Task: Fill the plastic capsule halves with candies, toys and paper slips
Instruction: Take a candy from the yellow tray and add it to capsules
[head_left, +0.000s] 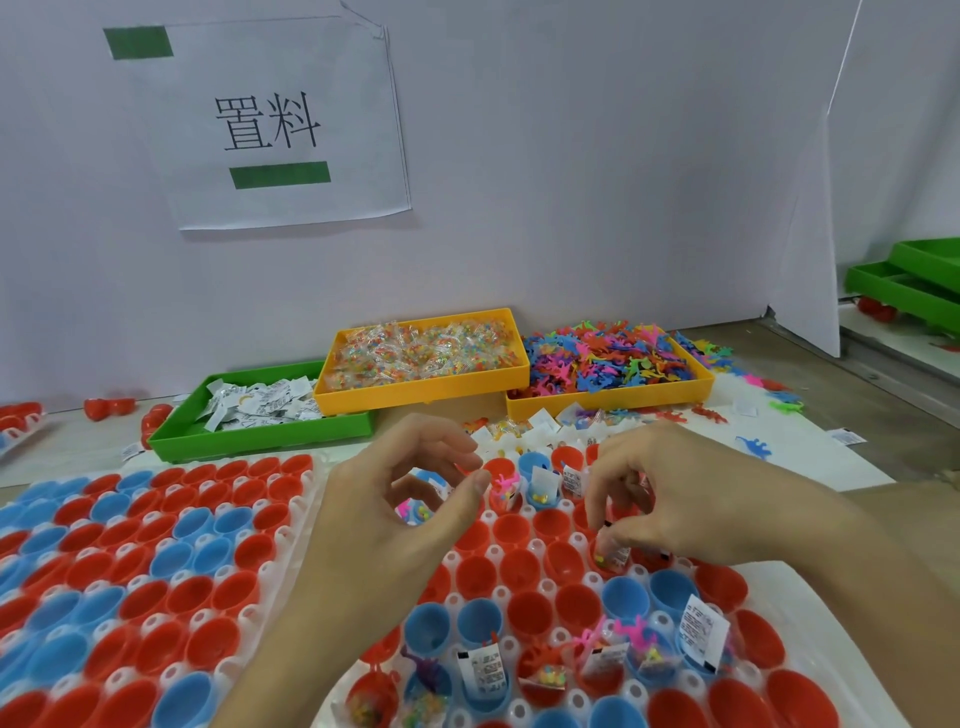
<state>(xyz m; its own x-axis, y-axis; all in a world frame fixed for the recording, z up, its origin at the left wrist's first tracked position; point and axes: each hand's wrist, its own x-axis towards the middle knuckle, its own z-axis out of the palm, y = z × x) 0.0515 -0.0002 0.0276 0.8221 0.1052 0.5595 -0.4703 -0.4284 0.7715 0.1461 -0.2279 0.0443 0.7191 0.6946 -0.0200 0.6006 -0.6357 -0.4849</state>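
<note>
- right hand (691, 499) is curled down over the tray of capsule halves (524, 566), fingertips (610, 530) pinching a small packet with a paper slip (613, 553) that sits in a red cup right under them
- left hand (384, 525) hovers over the same tray, thumb and fingers bent into a loose C, nothing held that I can see
- through the gap in that C you can spot a cup with a pink toy and some candy in it
- just past both sets of fingertips: a few filled cups, one with a pink toy figure (505, 484) sticking up, then loose packets on the table
- further out from the fingers sit three shallow plastic bins: green one (260, 441) with folded slips, yellow one (426, 395) with crinkly clear candy bags, another yellow one (613, 402) heaped with rubbery toys spilling over its right edge
- nearer than the hands, a row of cups already has slips and toys standing up
- left of the left hand a second tray (130, 571) of glossy red and blue cups butts right against the first, so not much free room
- white wall with a paper sign (270, 124) closes off the back
</note>
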